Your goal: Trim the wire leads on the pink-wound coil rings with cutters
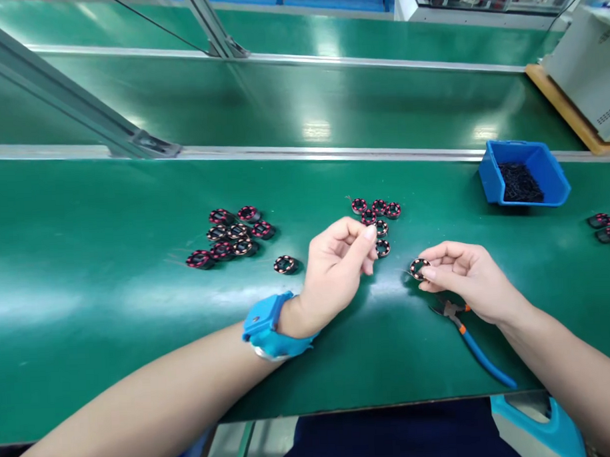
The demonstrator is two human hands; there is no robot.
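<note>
My right hand [467,276] pinches a small round coil ring [419,268], black with pink windings, just above the green table. My left hand [339,264], with a blue wrist strap [268,326], hovers left of it with fingertips curled together; whether it grips a fine wire I cannot tell. A cluster of similar rings [377,216] lies just beyond my left fingers. A larger pile of rings [232,234] lies further left, with one single ring [285,264] apart from it. Blue-handled cutters [469,339] lie on the table under my right hand.
A blue bin [526,174] holding small black parts stands at the right rear. More rings [605,226] lie at the far right edge. A metal rail [282,151] borders the green belt behind. A grey frame strut [70,107] slants at the left rear.
</note>
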